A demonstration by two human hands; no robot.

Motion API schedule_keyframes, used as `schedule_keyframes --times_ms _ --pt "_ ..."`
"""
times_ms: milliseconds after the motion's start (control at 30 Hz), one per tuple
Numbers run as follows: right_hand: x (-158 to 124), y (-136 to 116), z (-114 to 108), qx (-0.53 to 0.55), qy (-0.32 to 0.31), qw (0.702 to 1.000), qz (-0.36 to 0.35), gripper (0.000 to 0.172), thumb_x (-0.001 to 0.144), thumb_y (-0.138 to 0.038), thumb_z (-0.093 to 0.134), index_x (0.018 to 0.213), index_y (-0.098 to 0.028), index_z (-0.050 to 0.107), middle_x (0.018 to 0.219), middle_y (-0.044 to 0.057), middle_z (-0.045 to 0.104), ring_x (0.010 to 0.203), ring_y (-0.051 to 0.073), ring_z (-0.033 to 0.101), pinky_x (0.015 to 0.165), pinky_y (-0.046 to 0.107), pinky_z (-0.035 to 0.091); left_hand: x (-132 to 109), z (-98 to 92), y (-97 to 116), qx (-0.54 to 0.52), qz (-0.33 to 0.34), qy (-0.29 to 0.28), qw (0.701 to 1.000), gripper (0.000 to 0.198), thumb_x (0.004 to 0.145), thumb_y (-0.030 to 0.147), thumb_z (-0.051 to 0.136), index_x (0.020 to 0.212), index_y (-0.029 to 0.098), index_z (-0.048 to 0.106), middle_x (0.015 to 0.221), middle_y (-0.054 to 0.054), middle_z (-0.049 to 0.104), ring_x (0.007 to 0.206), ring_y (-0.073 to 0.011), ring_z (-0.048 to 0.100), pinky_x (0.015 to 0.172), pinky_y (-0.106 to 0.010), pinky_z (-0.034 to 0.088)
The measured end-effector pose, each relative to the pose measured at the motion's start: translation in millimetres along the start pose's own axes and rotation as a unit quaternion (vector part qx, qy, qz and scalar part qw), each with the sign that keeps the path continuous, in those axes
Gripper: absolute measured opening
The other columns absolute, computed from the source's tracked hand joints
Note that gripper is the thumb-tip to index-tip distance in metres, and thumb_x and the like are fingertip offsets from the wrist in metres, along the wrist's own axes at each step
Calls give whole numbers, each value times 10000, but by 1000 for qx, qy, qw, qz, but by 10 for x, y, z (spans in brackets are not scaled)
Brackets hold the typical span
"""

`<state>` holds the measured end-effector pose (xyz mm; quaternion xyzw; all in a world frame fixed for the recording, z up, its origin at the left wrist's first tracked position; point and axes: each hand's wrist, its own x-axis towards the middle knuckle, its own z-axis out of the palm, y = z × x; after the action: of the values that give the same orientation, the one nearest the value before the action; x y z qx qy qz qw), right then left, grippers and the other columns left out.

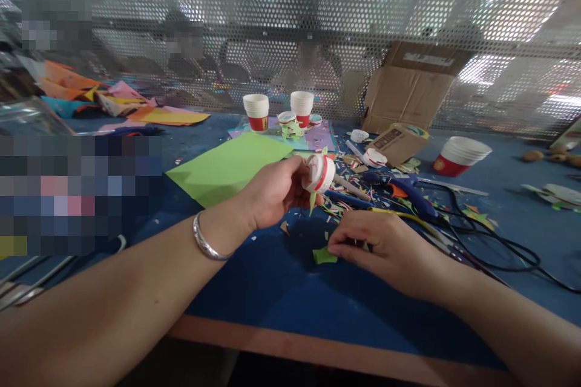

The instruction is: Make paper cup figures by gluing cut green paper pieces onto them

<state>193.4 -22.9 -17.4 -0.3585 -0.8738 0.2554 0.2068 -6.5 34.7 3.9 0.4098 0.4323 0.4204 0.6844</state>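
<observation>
My left hand is closed on a small paper-cup craft, white with a red band and green paper pieces sticking out above and below. It is held up off the table. Lower and to the right, my right hand has its thumb and fingertips pinched at the edge of a small green paper piece lying close to the blue tabletop. A large light-green paper sheet lies flat behind my left hand. A blue glue gun with an orange trigger rests beyond my right hand.
Stacked paper cups stand at the back, with another tilted stack at right. Paper scraps litter the middle. A black cord loops at right. Cardboard leans against the perforated screen. Coloured paper lies back left.
</observation>
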Motion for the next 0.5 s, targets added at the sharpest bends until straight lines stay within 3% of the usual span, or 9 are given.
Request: schedule_keyframes --times_ms 300,500 --pt "-47 -3 -146 51 124 990 44 157 958 -295 670 846 -216 748 791 -14 690 716 114 616 652 236 454 6 -4 -33 23 1 -3 1000 335 945 225 464 666 137 628 625 -38 584 523 -125 524 504 -251 448" --pt "-46 -20 -193 100 173 976 86 232 967 -396 656 841 -210 715 749 -19 612 638 107 519 559 243 384 2 -3 -101 94 18 -50 994 305 922 290 529 656 165 612 622 -12 547 565 -128 486 525 -255 449"
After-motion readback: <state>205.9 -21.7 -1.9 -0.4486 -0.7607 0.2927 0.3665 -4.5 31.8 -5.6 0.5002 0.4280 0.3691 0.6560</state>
